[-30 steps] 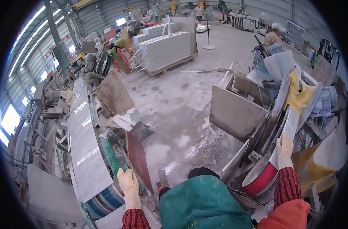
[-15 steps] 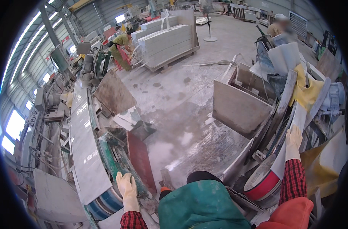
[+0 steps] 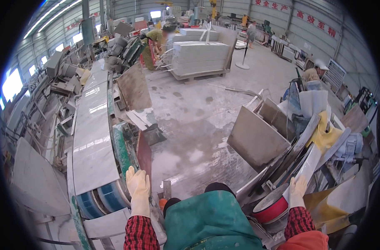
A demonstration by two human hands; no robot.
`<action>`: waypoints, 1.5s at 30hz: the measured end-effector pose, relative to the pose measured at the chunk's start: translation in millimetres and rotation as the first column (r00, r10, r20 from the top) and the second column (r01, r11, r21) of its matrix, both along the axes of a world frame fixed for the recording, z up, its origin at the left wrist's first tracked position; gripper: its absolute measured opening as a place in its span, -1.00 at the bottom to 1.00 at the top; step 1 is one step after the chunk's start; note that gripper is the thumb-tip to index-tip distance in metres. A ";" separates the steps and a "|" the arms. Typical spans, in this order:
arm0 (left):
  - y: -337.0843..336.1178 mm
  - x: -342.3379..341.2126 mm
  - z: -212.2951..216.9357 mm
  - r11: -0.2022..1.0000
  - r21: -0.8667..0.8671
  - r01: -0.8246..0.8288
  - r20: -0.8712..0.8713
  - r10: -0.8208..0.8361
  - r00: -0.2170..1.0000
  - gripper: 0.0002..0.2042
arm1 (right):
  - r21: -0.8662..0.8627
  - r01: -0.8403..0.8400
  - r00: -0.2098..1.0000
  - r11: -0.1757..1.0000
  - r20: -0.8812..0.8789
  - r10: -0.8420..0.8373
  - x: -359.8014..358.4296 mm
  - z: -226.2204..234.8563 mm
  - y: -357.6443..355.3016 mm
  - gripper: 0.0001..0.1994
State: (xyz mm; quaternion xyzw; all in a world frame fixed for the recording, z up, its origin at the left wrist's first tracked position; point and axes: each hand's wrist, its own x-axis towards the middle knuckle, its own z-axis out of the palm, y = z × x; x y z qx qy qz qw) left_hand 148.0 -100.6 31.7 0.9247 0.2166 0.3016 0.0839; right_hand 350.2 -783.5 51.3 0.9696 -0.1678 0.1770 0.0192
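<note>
My left hand [image 3: 138, 185], in a pale rubber glove, is held with fingers stretched out beside the green edge [image 3: 122, 152] of the left conveyor. Nothing shows in it; whether it touches the edge I cannot tell. To its left, a glossy pale stone slab [image 3: 92, 146] lies on the conveyor, above blue-banded rollers [image 3: 110, 198]. On the other side, my gloved right hand [image 3: 297, 189] lies with extended fingers on a narrow white strip [image 3: 310, 163]. Just left of that hand is a red-sided roller [image 3: 273, 210].
Brown boards [image 3: 256, 137] lean by the right conveyor, near a yellow cloth [image 3: 323, 133]. A red-brown panel [image 3: 144, 154] stands at the left conveyor. Further off, a pallet carries stacked white slabs [image 3: 200, 58], with a stooping person [image 3: 150, 48] beside it. Others stand far back and at right.
My view has tilted up and turned, showing more of the hall. The right hand has come back toward me along the white strip. The left hand stays near the green edge, fingers still outstretched.
</note>
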 end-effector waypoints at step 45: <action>-50.5 -21.5 103.0 -0.123 -0.651 0.749 0.550 0.604 0.577 -0.57 | 0.134 -0.868 -0.484 -0.478 -0.011 0.875 -86.6 174.1 506.2 -0.39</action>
